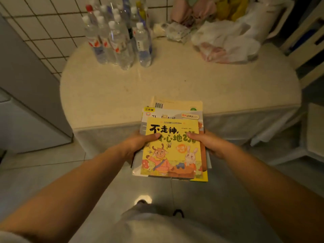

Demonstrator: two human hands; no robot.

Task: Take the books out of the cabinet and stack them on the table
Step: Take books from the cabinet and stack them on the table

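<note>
I hold a small stack of books point(172, 151) in front of me, its far end over the near edge of the round beige table point(175, 81). The top book has a yellow cover with a cartoon deer and rabbit. A white book and a pale yellow one with a barcode stick out beneath it at the far end. My left hand point(138, 143) grips the stack's left edge, thumb on the cover. My right hand point(207, 142) grips the right edge the same way. The cabinet is out of sight.
Several clear water bottles point(121, 37) stand at the table's back left. White plastic bags point(226, 41) and crumpled wrappers lie at the back right. A grey appliance point(26, 102) stands to the left, white chairs point(308, 50) to the right.
</note>
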